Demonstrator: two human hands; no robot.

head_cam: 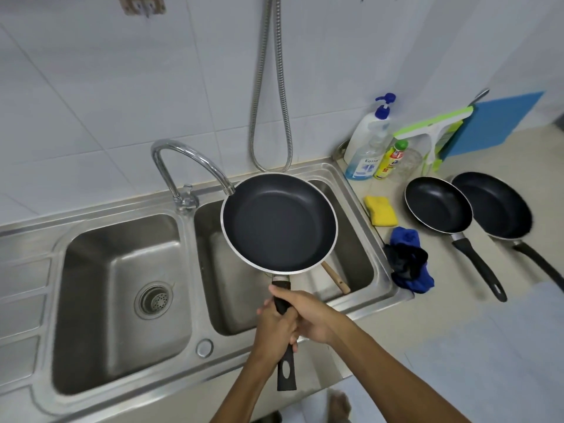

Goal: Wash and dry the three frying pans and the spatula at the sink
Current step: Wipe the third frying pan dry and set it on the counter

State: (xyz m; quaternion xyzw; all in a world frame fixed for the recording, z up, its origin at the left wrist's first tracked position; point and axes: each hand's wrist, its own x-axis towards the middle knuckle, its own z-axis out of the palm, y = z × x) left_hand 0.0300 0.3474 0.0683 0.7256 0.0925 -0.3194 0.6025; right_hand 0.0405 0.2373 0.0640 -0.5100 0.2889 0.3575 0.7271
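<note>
I hold a black non-stick frying pan level above the right sink basin, just under the tap spout. My left hand and my right hand both grip its black handle. Under the pan, a wooden spatula handle pokes out inside the basin; its blade is hidden. Two more black frying pans lie side by side on the counter to the right, handles pointing toward me.
A yellow sponge and a blue-and-black cloth lie by the sink's right rim. Soap bottles, a green squeegee and a blue board stand at the wall. The left basin has a drain strainer. A metal hose hangs.
</note>
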